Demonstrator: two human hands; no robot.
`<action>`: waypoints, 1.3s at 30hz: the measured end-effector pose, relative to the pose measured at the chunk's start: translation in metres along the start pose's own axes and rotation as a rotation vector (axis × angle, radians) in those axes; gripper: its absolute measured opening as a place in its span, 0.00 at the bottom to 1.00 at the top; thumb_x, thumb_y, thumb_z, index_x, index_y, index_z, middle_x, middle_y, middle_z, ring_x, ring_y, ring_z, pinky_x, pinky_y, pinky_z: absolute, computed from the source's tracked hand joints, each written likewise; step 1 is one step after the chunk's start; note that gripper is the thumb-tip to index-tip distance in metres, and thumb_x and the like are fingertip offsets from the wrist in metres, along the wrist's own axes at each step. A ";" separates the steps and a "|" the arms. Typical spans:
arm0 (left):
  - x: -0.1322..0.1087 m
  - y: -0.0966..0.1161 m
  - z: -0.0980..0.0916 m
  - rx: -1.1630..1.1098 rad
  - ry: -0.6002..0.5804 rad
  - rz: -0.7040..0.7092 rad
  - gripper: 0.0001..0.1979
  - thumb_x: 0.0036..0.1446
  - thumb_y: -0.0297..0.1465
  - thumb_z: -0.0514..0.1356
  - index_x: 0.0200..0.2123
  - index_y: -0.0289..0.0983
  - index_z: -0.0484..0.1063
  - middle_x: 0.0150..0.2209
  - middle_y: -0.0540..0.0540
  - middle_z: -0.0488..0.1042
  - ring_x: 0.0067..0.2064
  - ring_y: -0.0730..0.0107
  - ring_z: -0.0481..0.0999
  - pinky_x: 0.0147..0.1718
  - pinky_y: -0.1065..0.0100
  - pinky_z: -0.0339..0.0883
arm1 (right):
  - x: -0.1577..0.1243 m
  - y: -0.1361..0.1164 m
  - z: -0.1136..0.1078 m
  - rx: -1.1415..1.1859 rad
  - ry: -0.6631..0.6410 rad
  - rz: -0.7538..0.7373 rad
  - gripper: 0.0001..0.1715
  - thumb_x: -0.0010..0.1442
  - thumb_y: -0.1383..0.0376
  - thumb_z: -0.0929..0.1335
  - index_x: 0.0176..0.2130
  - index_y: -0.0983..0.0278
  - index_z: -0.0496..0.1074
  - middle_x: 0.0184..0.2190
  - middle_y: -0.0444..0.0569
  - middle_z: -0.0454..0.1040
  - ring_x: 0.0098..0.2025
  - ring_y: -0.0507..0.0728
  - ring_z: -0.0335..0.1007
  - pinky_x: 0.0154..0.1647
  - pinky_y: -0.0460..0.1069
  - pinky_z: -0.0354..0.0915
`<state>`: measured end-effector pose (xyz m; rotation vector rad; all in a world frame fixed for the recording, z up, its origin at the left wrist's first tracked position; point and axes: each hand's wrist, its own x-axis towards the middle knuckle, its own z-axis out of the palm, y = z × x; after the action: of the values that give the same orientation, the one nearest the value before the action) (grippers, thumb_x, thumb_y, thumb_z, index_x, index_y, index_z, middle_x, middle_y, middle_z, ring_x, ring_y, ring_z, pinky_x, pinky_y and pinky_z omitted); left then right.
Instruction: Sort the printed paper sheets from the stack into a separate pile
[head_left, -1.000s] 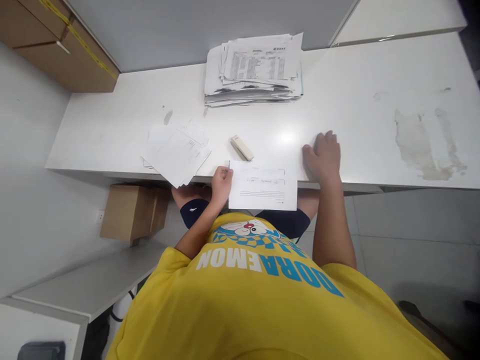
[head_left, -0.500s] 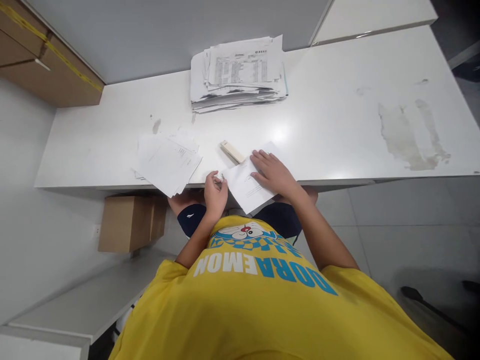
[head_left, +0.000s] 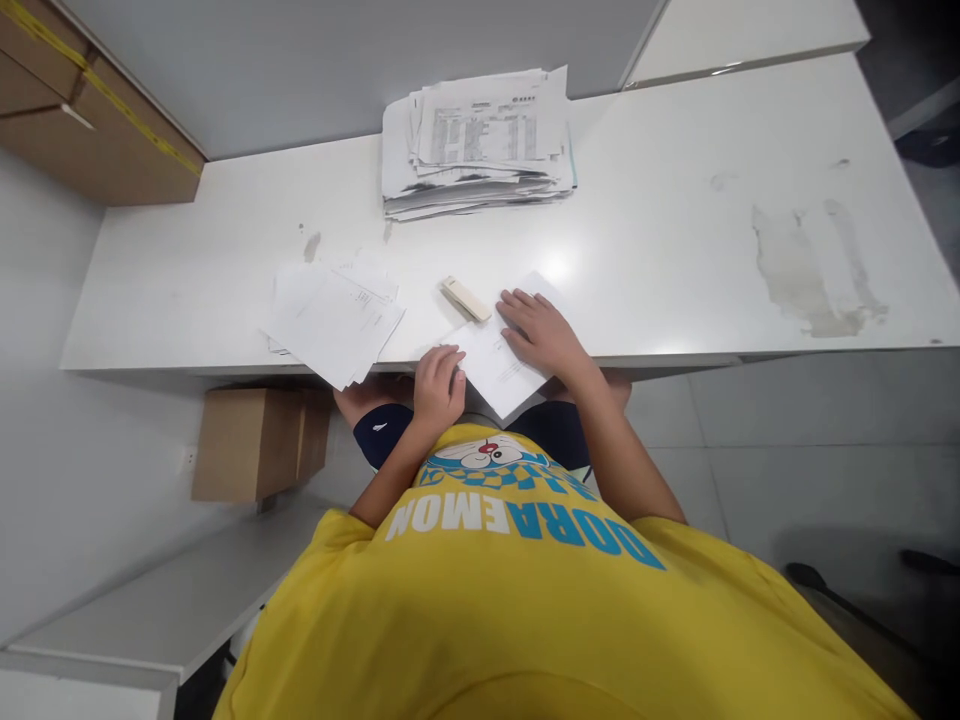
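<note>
A white paper [head_left: 504, 372] with a few printed lines lies at the table's front edge, one corner reaching past it over my lap. My right hand [head_left: 546, 338] rests flat on its right part, fingers stretched out. At the paper's left corner is my left hand [head_left: 439, 390], fingers curled and thumb bent in, closed on that corner; the fingertips partly hide it. Just beyond the paper lies a beige stapler [head_left: 466, 299]. Left of my hands, a loose pile of printed sheets [head_left: 330, 322] overhangs the front edge.
A thick stack of papers [head_left: 480, 140] stands against the grey panel [head_left: 360, 70] at the back. Cardboard boxes are at the upper left [head_left: 135, 140], and another cardboard box [head_left: 232, 445] sits below the table. The white tabletop [head_left: 660, 240] has stained patches at right.
My left hand has moved slightly right and onto the paper's left corner, its fingers now over it. The right hand stays flat on the paper. The view has shifted slightly.
</note>
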<state>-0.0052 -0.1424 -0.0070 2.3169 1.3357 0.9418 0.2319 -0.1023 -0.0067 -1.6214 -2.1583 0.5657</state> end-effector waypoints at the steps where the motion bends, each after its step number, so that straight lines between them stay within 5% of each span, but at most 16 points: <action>1: 0.004 0.000 0.002 0.012 -0.062 0.038 0.19 0.70 0.36 0.46 0.53 0.37 0.71 0.57 0.36 0.74 0.63 0.55 0.69 0.65 0.49 0.59 | 0.004 -0.002 0.001 0.002 0.019 0.013 0.32 0.68 0.58 0.58 0.68 0.63 0.63 0.71 0.50 0.56 0.74 0.66 0.48 0.73 0.71 0.46; 5: 0.018 -0.002 0.012 0.110 -0.222 0.044 0.21 0.69 0.37 0.49 0.60 0.37 0.68 0.67 0.36 0.64 0.72 0.49 0.56 0.70 0.41 0.46 | 0.013 -0.003 0.001 0.119 0.090 -0.017 0.31 0.70 0.57 0.56 0.67 0.60 0.63 0.71 0.48 0.58 0.74 0.62 0.49 0.73 0.69 0.47; 12: 0.026 -0.003 0.017 0.163 -0.266 0.027 0.25 0.68 0.37 0.50 0.65 0.35 0.63 0.71 0.35 0.58 0.74 0.49 0.52 0.71 0.44 0.47 | 0.015 0.007 -0.019 0.450 0.164 -0.057 0.36 0.68 0.42 0.58 0.60 0.60 0.72 0.64 0.51 0.69 0.68 0.61 0.62 0.70 0.63 0.58; 17: 0.029 -0.003 0.022 0.159 -0.247 0.005 0.27 0.68 0.38 0.51 0.66 0.35 0.62 0.71 0.34 0.57 0.74 0.48 0.52 0.70 0.44 0.47 | 0.060 -0.019 -0.025 0.315 0.140 -0.068 0.39 0.69 0.39 0.53 0.63 0.57 0.69 0.67 0.47 0.64 0.71 0.61 0.56 0.73 0.64 0.53; 23: 0.040 -0.013 0.015 0.192 -0.257 0.012 0.26 0.67 0.37 0.52 0.63 0.31 0.65 0.67 0.31 0.64 0.71 0.43 0.57 0.70 0.42 0.48 | 0.120 -0.045 0.007 0.127 -0.121 -0.241 0.40 0.69 0.43 0.58 0.68 0.63 0.61 0.73 0.48 0.52 0.75 0.64 0.44 0.75 0.66 0.47; 29: 0.052 -0.022 -0.003 0.272 -0.396 0.084 0.26 0.68 0.36 0.49 0.65 0.32 0.62 0.68 0.34 0.63 0.71 0.47 0.58 0.70 0.45 0.50 | 0.121 -0.042 0.023 0.088 -0.146 -0.223 0.36 0.70 0.52 0.59 0.69 0.68 0.58 0.73 0.55 0.52 0.75 0.65 0.46 0.73 0.64 0.52; 34: 0.048 -0.026 -0.002 0.298 -0.358 0.114 0.25 0.68 0.37 0.50 0.63 0.31 0.65 0.65 0.32 0.67 0.69 0.45 0.61 0.69 0.43 0.53 | 0.116 -0.045 0.024 0.042 -0.103 -0.235 0.35 0.69 0.53 0.60 0.67 0.69 0.61 0.71 0.58 0.55 0.73 0.68 0.50 0.72 0.65 0.52; 39: 0.040 -0.038 -0.012 0.227 -0.415 0.313 0.27 0.66 0.40 0.55 0.64 0.32 0.65 0.65 0.33 0.66 0.70 0.47 0.61 0.69 0.46 0.55 | 0.116 -0.054 0.018 0.004 -0.110 -0.214 0.32 0.69 0.55 0.61 0.65 0.68 0.63 0.70 0.59 0.59 0.70 0.67 0.55 0.69 0.64 0.58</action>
<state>-0.0240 -0.0891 -0.0029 2.7526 0.9686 0.3578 0.1478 -0.0059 0.0136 -1.3626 -2.3708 0.6042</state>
